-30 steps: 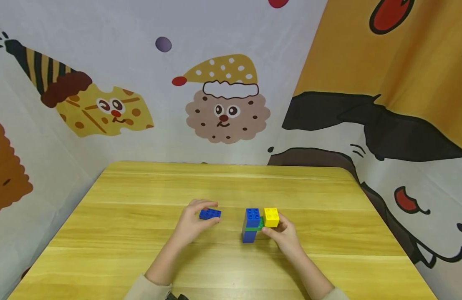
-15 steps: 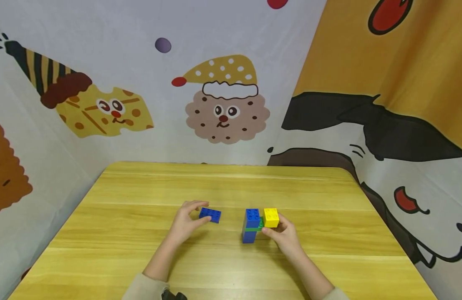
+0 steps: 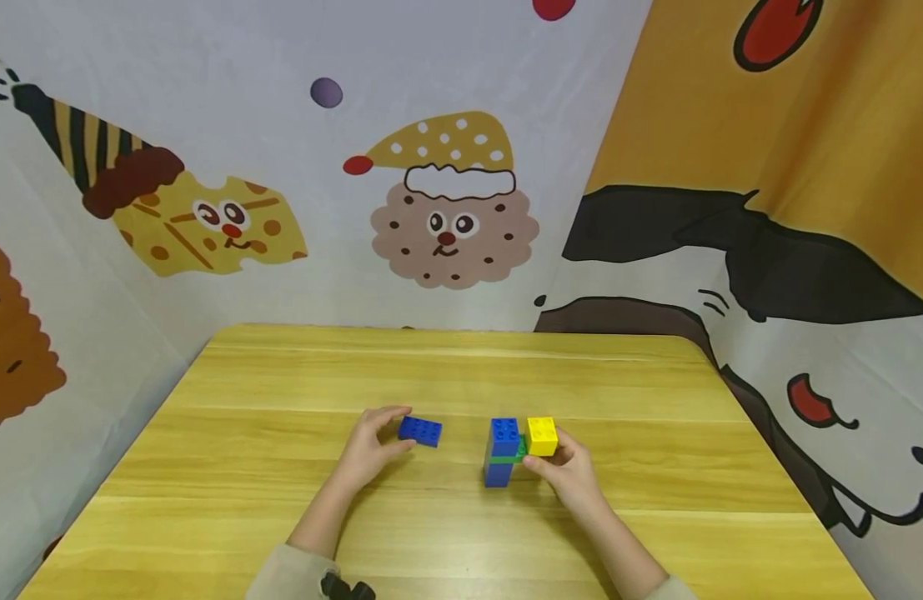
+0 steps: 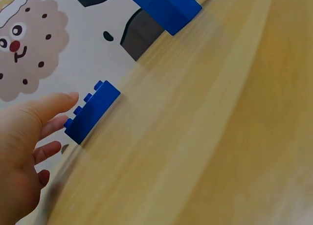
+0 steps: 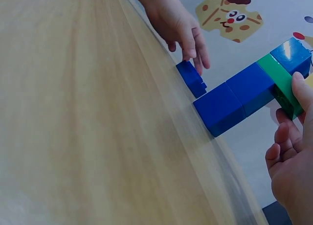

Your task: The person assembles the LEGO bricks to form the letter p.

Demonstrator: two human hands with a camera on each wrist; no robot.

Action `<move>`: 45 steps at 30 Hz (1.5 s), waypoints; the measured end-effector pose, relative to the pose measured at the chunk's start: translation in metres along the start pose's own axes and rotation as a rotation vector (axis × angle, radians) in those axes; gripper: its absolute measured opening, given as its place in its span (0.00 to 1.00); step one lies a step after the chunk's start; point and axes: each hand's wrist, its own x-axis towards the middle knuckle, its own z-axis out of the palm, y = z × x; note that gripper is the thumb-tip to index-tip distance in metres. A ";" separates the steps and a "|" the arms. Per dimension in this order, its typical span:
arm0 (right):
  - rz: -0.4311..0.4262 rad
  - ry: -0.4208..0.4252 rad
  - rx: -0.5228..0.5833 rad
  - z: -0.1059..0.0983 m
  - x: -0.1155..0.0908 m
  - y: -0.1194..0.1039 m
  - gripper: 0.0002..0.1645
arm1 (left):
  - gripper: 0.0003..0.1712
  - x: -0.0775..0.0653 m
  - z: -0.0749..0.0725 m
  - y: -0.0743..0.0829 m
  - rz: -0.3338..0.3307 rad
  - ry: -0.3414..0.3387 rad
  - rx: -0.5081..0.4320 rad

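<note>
A blue toy building brick (image 3: 419,432) with studs on top lies flat on the table. My left hand (image 3: 365,452) is just left of it, thumb and fingers spread around its end. In the left wrist view those fingers stand apart from the blue brick (image 4: 93,112). To the right, a block tower (image 3: 499,475) stands upright: blue bricks below, a green piece (image 5: 281,83) sticking out sideways, another blue brick on top. A yellow brick (image 3: 541,435) sits on the green piece's outer end. My right hand (image 3: 574,479) pinches that end between thumb and fingers.
The wooden table (image 3: 461,550) reaches back to a printed cloth (image 3: 281,308) with cartoon figures. A black wrist strap part (image 3: 346,588) shows at the left sleeve.
My left hand has drawn back to the left, its fingers coming off the blue brick. That brick has turned slightly. My right hand and the tower stay in place.
</note>
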 end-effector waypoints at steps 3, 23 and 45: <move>0.000 -0.002 0.010 0.000 0.000 -0.001 0.26 | 0.30 0.001 0.001 -0.006 0.003 -0.007 -0.001; 0.025 0.003 0.020 0.001 0.000 -0.002 0.26 | 0.25 0.010 0.006 -0.014 0.095 -0.011 0.121; 0.013 0.005 0.037 0.002 0.000 -0.002 0.26 | 0.22 0.008 0.004 -0.010 0.068 -0.028 0.096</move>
